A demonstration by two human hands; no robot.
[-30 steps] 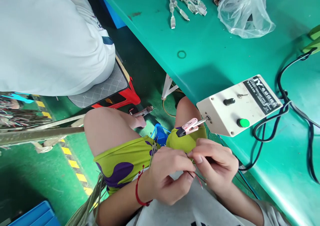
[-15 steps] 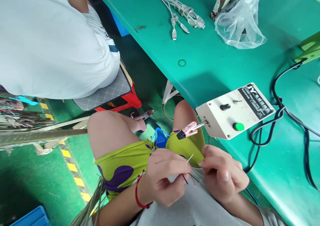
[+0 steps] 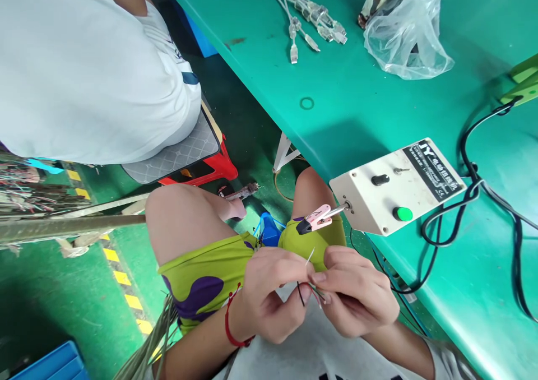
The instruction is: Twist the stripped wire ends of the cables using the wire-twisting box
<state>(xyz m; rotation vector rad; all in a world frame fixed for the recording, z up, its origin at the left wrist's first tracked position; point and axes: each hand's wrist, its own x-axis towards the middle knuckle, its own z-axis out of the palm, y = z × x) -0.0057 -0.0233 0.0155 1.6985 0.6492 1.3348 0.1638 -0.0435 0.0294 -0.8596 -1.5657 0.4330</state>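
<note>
My left hand is closed in a pinch on thin cable wires. A white wire sticks up from its fingertips, and a black wire pokes out below. Red and green wires run across to my right hand, whose thumb and fingers are closed around their ends. The fingertips of both hands nearly touch. Just above them, a pink clip with black tips is fixed on the shaft of a white control box with a knob and green button.
Clear-ended USB cables and a plastic bag lie on the green table. Black cords trail right of the box. A person in a white shirt sits at left. Grey cables hang by my left forearm.
My right hand has moved left to meet my left hand and now pinches the red and green wires. The white wire has shifted a little left.
</note>
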